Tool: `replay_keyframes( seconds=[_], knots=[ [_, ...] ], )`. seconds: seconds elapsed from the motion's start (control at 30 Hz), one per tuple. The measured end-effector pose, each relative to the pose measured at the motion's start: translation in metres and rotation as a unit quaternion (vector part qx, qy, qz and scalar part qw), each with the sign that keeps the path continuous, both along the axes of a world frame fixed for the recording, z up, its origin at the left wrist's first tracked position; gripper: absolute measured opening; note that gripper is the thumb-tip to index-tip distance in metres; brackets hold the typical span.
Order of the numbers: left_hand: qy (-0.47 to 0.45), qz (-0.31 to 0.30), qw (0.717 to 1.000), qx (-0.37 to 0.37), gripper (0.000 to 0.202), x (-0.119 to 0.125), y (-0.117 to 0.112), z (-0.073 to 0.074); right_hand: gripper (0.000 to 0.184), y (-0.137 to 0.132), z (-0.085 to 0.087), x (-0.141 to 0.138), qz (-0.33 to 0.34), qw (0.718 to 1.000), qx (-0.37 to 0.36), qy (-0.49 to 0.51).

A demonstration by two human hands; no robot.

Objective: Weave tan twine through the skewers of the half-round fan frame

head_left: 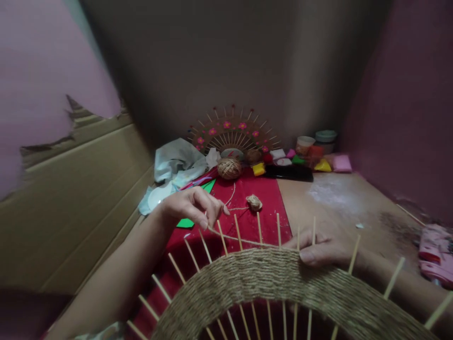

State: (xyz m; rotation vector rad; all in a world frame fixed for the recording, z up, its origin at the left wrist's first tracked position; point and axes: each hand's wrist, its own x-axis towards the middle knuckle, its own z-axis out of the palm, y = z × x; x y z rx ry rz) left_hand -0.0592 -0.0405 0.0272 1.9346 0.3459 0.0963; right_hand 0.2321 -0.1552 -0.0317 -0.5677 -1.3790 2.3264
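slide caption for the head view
Left hand holds twine across thin sticks; right hand holds a curved woven band, a flowered fan-shaped piece behind.

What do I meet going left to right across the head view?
Cardboard sheet → left hand → small twine ball → right hand → pink tool at the right edge.

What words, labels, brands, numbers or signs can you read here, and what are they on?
None can be read.
Round pale thing behind the large twine ball: a red mark, too small and blurred to read.
Small white packet beside the green one: a faint pinkish mark, too blurred to tell whether it is lettering.
Woven band: no lettering shows.
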Motion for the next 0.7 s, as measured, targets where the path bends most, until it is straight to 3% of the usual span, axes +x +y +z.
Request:
replay_keyframes(
  seconds=[0.17, 0.3, 0.47, 0.6, 0.7],
  knots=[
    [-0.028, 0.108, 0.994, 0.001, 0.015, -0.0053, -0.0044, 0.0012, 0.044, 0.0019, 0.0005, 0.0006, 0.003, 1.000, 0.003, -0.011],
    [-0.010, 0.108, 0.994, -0.001, 0.015, -0.0081, -0.0055, 0.0020, 0.044, 0.0023, 0.0004, 0.0004, 0.004, 1.000, 0.001, -0.002],
    [0.001, 0.162, 0.987, -0.008, 0.014, -0.0088, -0.0037, 0.0001, 0.043, 0.0028, 0.0031, 0.0010, 0.015, 1.000, 0.000, -0.018],
    [-0.046, 0.184, 0.982, -0.020, 0.017, -0.0054, -0.0049, -0.0020, 0.044, 0.0028, 0.0038, 0.0016, 0.015, 1.000, 0.000, -0.021],
    [-0.059, 0.149, 0.987, -0.013, 0.018, -0.0054, -0.0076, 0.0008, 0.045, 0.0028, 0.0039, 0.0020, 0.016, 1.000, 0.001, -0.023]
  ],
)
